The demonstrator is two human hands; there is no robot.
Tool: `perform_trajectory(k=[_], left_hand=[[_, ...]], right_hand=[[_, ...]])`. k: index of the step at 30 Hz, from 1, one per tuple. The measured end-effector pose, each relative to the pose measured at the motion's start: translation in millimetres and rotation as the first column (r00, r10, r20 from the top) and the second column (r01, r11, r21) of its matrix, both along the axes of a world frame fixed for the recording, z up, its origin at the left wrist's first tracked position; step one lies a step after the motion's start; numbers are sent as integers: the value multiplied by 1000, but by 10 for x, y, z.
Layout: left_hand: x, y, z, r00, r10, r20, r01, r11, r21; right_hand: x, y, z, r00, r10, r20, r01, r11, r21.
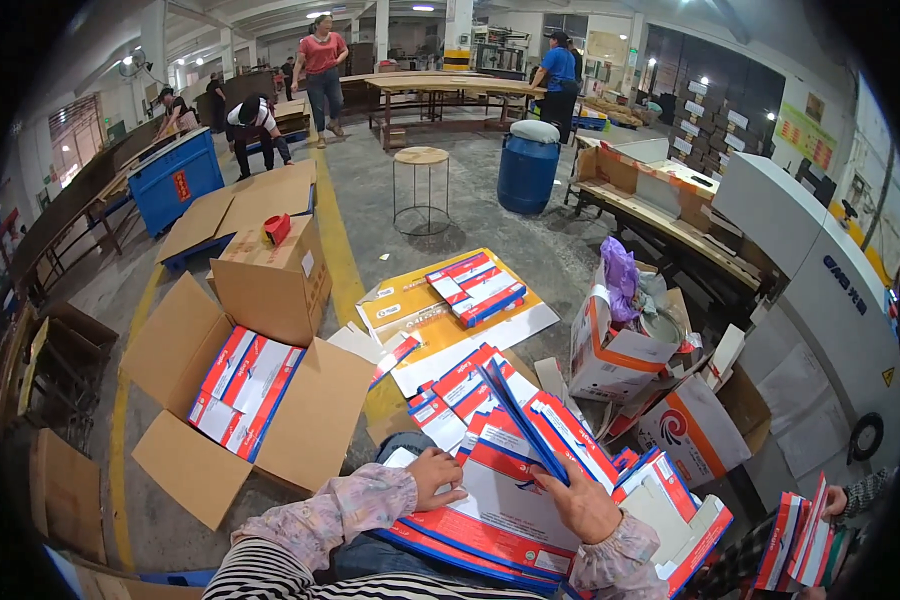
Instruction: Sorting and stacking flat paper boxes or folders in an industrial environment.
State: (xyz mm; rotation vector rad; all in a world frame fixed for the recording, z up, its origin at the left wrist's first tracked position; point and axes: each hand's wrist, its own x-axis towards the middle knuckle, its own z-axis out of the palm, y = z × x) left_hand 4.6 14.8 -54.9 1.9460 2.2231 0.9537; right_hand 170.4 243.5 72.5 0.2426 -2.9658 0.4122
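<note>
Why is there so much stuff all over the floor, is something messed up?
Yes, it looks untidy. Flat red, white and blue cartons lie scattered in loose, crooked piles on the floor instead of one neat stack. A white and orange box stands torn open, stuffed with purple plastic. Both hands, left hand and right hand, rest on the nearest pile.

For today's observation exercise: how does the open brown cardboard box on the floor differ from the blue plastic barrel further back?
The open brown cardboard box is low and angular with flaps spread flat; the blue plastic barrel is tall and round. The box lies open, showing red, white and blue flat cartons; the barrel is capped by a pale lid. The box sits nearer the person. Both stand on the concrete floor.
</note>
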Motion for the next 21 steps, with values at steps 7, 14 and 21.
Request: perform_trajectory(k=[7, 14, 21], left_hand=[[37, -12, 217, 997, -17, 73, 16, 1000, 25], [-3, -202, 367, 992, 46, 122, -46, 999, -2], [-47, -365, 506, 986, 118, 117, -113, 992, -50]], right_hand=[[58, 158, 141, 993, -58, -102, 56, 998, -22], [15, 271, 225, 990, -53, -133, 56, 998, 12], [-12, 195, 164, 994, -23, -103, 23, 1000, -2]])
